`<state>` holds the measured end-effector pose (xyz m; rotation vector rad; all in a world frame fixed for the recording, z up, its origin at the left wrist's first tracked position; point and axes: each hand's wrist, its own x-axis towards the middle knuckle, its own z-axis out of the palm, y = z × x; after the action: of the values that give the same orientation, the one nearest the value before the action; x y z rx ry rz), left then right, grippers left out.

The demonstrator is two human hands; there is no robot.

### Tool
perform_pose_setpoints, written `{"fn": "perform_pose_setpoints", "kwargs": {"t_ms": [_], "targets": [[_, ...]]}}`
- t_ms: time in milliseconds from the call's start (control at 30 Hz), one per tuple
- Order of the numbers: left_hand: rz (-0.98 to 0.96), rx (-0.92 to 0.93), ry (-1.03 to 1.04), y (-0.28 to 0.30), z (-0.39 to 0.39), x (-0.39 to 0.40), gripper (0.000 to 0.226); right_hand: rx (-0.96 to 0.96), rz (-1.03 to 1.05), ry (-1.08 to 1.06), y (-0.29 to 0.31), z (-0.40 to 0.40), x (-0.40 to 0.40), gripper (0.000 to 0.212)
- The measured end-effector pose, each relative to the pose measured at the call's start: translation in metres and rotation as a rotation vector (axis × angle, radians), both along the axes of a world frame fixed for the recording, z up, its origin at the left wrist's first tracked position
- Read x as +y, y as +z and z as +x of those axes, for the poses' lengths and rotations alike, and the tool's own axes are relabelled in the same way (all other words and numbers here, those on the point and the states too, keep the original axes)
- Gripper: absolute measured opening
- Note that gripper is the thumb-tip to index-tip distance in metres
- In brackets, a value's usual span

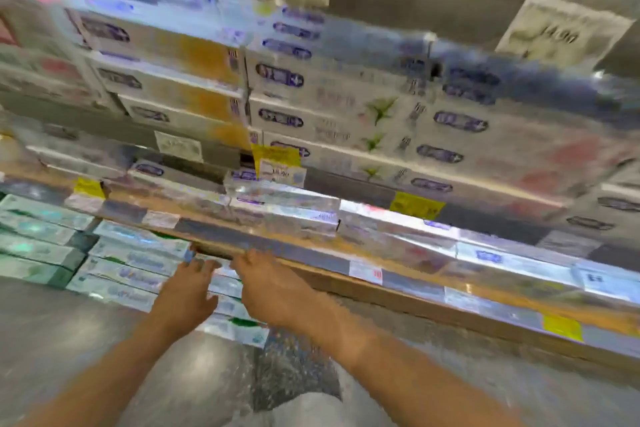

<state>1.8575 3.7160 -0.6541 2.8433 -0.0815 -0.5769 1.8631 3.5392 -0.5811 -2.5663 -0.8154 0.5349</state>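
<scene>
- two hands reach into the low centre of the head view, toward pale green-and-white boxes (pixel 227 288) stacked flat just under the wooden shelf edge (pixel 398 291).
- left hand (pixel 188 291): fingers straight and spread apart, over the stack's left part.
- right hand (pixel 273 288): just beside it; fingertips blurred, so i cannot tell whether they grip.
- yellow price tags (pixel 417 204) sit higher, right of centre.

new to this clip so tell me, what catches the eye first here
The left hand and right hand reach in from the bottom, side by side at the pale green-and-white boxes stacked lowest on the left. Above, stacked white boxes with purple logos fill the middle of the view, a yellow price tag hanging below them. Everything is motion-blurred.
</scene>
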Motion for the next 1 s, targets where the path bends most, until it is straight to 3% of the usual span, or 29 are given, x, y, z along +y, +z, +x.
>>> {"fn": "perform_pose_setpoints", "kwargs": {"t_ms": [167,367,433,600,867,1000], "targets": [[0.203,0.007,-0.237,-0.095,0.009,0.013,0.117,0.041,-0.187,0.102,-0.109,0.018,0.011,0.039],[0.350,0.103,-0.469,-0.155,0.008,0.023,0.147,-0.001,-0.288,0.112,-0.194,0.014,0.010,0.072],[0.378,0.062,-0.409,-0.190,0.010,0.034,0.136,0.011,-0.303,0.073,-0.211,0.012,0.010,0.077],[0.256,0.139,-0.293,-0.185,0.015,0.010,0.103,0.113,-0.376,-0.050,-0.234,0.026,0.011,0.081],[0.363,0.095,-0.342,-0.196,0.042,0.009,0.108,0.158,-0.352,-0.093,-0.261,0.029,0.002,0.083],[0.374,0.073,-0.390,-0.190,0.054,0.008,0.094,0.087,-0.283,-0.184,-0.261,0.034,0.005,0.080]]}}
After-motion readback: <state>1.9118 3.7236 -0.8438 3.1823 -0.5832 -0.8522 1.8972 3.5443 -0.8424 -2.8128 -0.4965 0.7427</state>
